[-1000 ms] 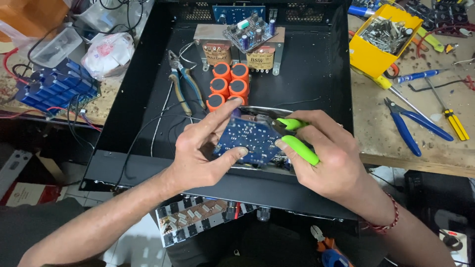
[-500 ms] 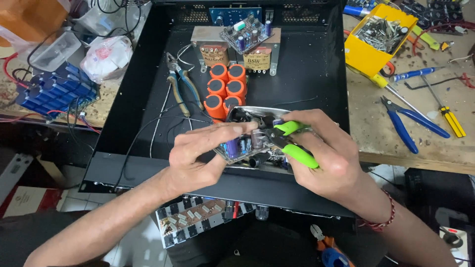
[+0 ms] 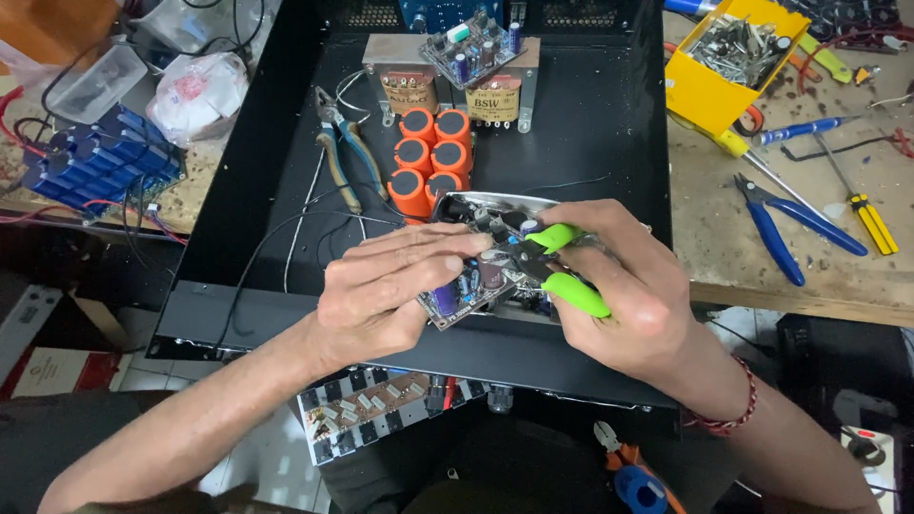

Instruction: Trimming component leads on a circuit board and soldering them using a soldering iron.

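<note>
Head view is showing a circuit board [image 3: 466, 286] being held tilted over the black chassis [image 3: 609, 143], just in front of the orange capacitors [image 3: 428, 162]. The left hand [image 3: 390, 295] is grasping the board's edge; the right hand [image 3: 619, 295] is clenching green-handled cutters [image 3: 562, 271] against it. Pliers [image 3: 343, 143] are lying inside the chassis, blue cutters [image 3: 790, 228] on the bench

Cutter [image 3: 562, 271] tips hidden behind circuit board [image 3: 466, 286]; board's left edge under left-hand fingers [image 3: 419, 262].

An electronics repair workshop: a scarred workbench [image 3: 809, 276] strewn with pliers [image 3: 781, 224], screwdrivers [image 3: 862, 205], a yellow parts tray [image 3: 709, 90].
</note>
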